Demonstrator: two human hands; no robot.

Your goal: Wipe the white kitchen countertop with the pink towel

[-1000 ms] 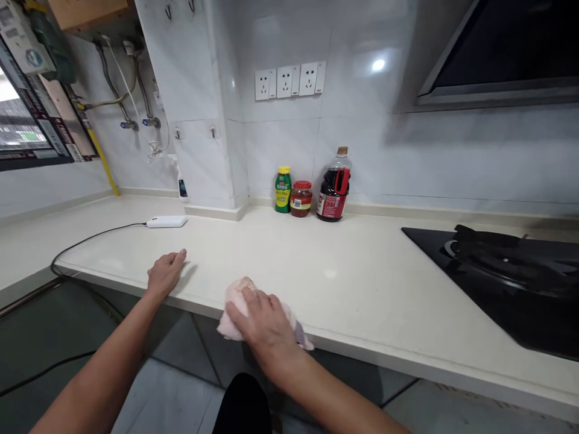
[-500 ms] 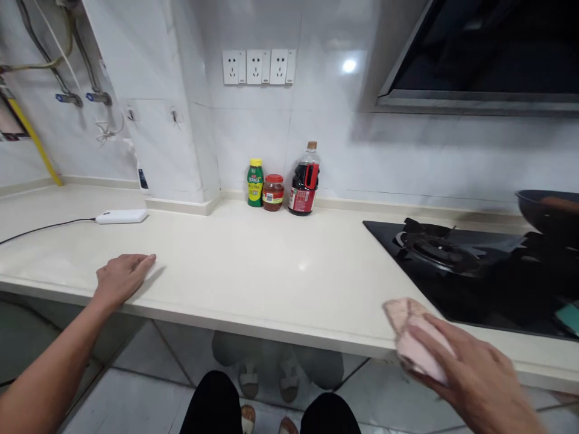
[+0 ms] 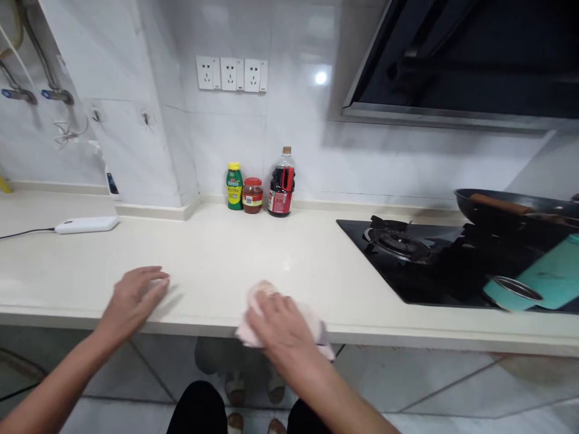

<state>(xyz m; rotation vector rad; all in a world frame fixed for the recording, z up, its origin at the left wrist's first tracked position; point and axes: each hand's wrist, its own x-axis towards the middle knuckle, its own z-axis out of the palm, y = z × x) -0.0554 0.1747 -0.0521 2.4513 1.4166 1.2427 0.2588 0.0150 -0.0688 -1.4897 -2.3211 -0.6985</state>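
Observation:
My right hand (image 3: 277, 325) presses a pale pink cloth (image 3: 313, 322) onto the front edge of the cream countertop (image 3: 217, 253), with part of the cloth hanging over the edge. My left hand (image 3: 133, 295) lies flat on the counter to the left, fingers together, holding nothing.
A green bottle (image 3: 234, 185), a red-lidded jar (image 3: 252, 194) and a dark sauce bottle (image 3: 281, 182) stand against the back wall. A white power bank (image 3: 87, 225) with a cable lies at the left. A black gas hob (image 3: 420, 265), a wok (image 3: 511, 208) and a teal cup (image 3: 531, 280) are at the right.
My right hand swept the cloth along the front edge to the right near the hob, then back left to the middle. The view turned right. My left hand stayed on the counter.

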